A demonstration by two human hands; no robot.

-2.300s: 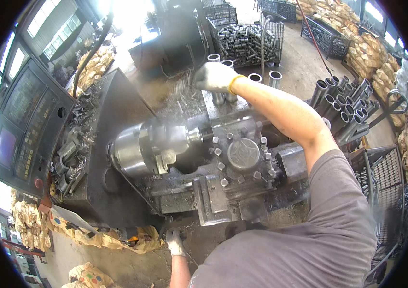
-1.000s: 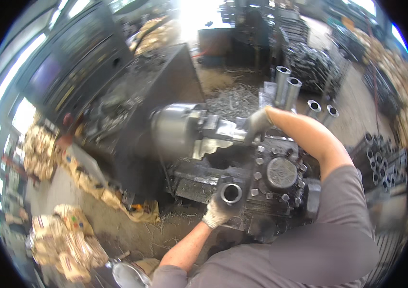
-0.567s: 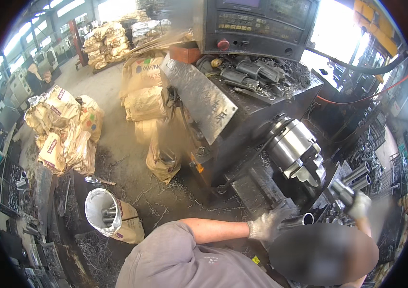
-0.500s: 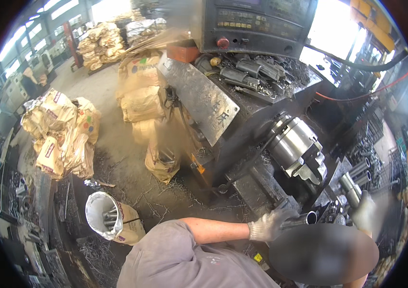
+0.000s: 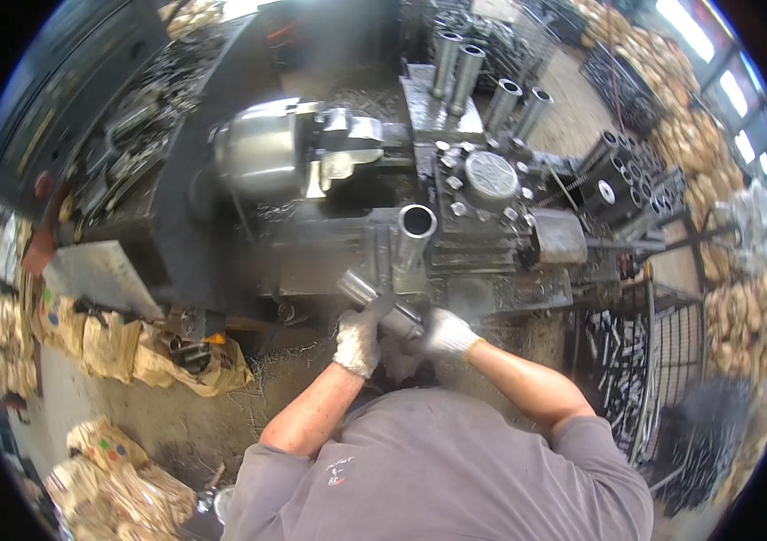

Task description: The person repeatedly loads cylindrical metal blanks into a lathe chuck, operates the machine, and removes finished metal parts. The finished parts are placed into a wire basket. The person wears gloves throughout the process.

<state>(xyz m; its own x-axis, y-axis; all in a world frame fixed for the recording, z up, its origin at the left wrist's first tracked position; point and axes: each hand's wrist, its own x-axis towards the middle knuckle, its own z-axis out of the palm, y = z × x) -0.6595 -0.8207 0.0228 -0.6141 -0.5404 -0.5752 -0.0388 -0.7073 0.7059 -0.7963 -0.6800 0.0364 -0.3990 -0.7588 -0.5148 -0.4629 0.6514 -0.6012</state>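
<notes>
Both my hands wear whitish work gloves and meet in front of my body at the lathe's near edge. My left hand is wrapped round a short, shiny metal tube, which tilts with its upper end to the left. My right hand closes on the tube's lower right end; its fingertips are partly blurred. Just beyond, a second metal tube stands upright on the lathe carriage, its dark bore facing up. To the far left is the steel lathe chuck with stepped jaws, apart from my hands.
The bolted tool post stands right of the chuck. Several tubes stand upright behind it. More tubes are bundled at right. A wire basket holds metal pieces. Paper sacks lie at left, beside a metal plate.
My view has swung right, toward the lathe. My hands, earlier apart with a tube in each, are now together at one tilted tube in front of my body.
</notes>
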